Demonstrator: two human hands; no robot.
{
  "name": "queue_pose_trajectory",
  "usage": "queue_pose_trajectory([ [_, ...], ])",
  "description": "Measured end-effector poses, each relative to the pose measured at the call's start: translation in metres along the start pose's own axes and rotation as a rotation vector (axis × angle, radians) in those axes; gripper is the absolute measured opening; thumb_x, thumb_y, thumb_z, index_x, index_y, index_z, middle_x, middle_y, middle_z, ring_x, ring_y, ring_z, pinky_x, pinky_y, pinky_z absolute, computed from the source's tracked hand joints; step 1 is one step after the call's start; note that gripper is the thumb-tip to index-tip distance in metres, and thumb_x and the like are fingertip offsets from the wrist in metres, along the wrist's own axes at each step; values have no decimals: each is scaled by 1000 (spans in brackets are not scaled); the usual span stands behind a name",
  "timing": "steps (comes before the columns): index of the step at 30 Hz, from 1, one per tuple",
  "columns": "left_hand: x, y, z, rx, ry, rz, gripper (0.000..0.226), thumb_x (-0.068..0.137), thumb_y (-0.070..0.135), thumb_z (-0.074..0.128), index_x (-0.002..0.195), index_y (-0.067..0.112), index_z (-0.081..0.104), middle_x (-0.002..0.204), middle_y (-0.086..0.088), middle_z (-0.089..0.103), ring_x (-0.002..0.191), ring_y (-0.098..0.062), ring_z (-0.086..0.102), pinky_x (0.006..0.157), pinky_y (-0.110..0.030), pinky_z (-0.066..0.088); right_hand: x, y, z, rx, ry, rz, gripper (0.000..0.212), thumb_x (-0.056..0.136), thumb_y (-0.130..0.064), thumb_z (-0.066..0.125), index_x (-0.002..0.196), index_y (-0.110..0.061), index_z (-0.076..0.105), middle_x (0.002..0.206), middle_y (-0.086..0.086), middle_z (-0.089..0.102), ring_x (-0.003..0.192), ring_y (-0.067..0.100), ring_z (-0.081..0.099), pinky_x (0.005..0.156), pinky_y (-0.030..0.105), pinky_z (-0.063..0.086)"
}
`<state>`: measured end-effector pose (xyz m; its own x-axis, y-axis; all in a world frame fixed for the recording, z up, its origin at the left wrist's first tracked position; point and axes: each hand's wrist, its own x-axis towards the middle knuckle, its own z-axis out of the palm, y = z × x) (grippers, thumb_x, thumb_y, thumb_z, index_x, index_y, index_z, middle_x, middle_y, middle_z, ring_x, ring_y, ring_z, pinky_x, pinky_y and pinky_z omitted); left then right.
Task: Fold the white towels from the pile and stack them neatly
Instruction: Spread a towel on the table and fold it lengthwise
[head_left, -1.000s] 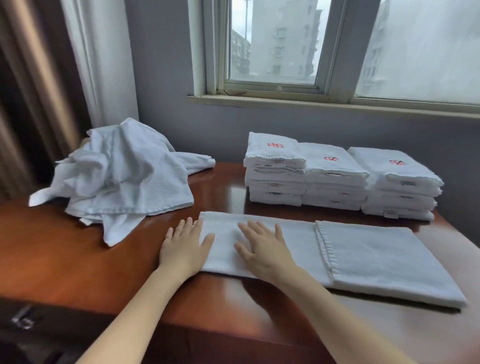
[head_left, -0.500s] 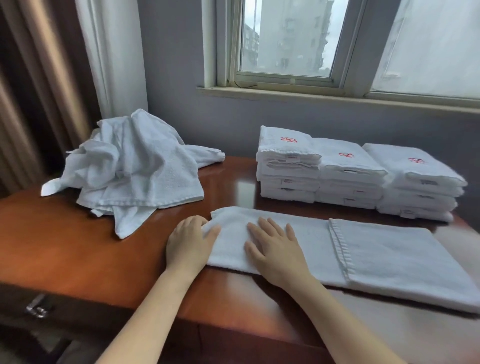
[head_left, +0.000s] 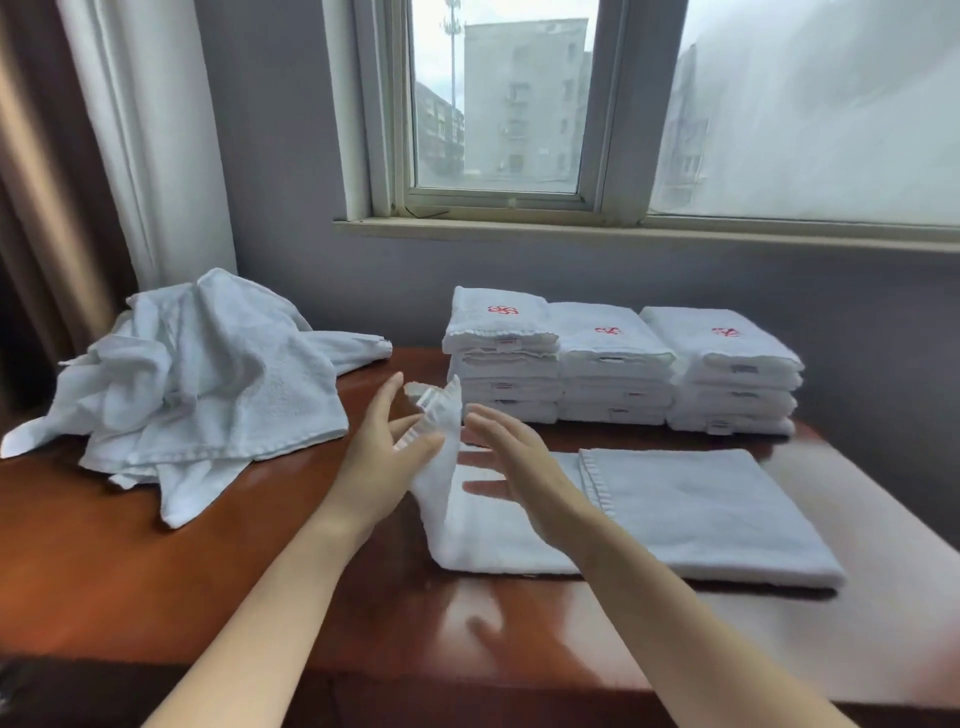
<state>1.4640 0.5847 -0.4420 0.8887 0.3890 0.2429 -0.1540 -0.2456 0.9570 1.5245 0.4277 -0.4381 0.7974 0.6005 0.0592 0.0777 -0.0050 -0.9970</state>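
A half-folded white towel (head_left: 701, 509) lies flat across the wooden table (head_left: 104, 561) in front of me. Its left end stands raised off the table. My left hand (head_left: 382, 462) pinches that raised end between thumb and fingers. My right hand (head_left: 519, 467) hovers just right of the raised end, above the flat part, with fingers spread and holding nothing. A crumpled pile of white towels (head_left: 208, 374) sits at the back left. Three stacks of folded towels with red logos (head_left: 498, 322) (head_left: 608, 338) (head_left: 722, 343) stand side by side at the back.
A grey wall with a window sill (head_left: 623, 234) runs directly behind the stacks. Curtains (head_left: 145, 130) hang at the left, behind the pile. The table's front edge is close to me, and bare wood shows at the front left.
Both hands were pressing flat on the towel's left end. Now my left hand has lifted that end upward and rightward, and my right hand has come off the cloth.
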Motion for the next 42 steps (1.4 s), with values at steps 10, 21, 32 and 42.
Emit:
queue_pose_trajectory([
  [10,0,48,128,-111,-282,101,18,105,37,39,117,32,51,105,12,74,87,2,66,77,-16,50,-44,-30,-116,82,115,-11,21,88,-21,58,104,-15,70,99,6,73,89,20,72,72,35,58],
  [21,-7,63,239,-218,-491,-24,30,107,35,23,130,22,38,125,-4,65,89,-12,60,68,-19,50,-88,-8,-212,80,459,67,24,80,3,55,93,-12,68,80,6,66,72,18,64,57,27,49],
  [32,-6,24,263,293,-503,148,39,104,32,38,143,28,44,132,9,59,108,-3,58,94,-24,44,-105,31,-249,57,643,172,40,69,19,46,104,7,61,84,14,62,73,25,60,59,30,47],
  [42,2,-19,244,1152,-476,295,59,98,60,18,153,40,16,165,4,7,152,-16,0,118,-56,-13,-106,30,-249,-921,699,212,72,83,-6,50,150,-26,34,150,-5,36,133,16,38,105,35,35],
])
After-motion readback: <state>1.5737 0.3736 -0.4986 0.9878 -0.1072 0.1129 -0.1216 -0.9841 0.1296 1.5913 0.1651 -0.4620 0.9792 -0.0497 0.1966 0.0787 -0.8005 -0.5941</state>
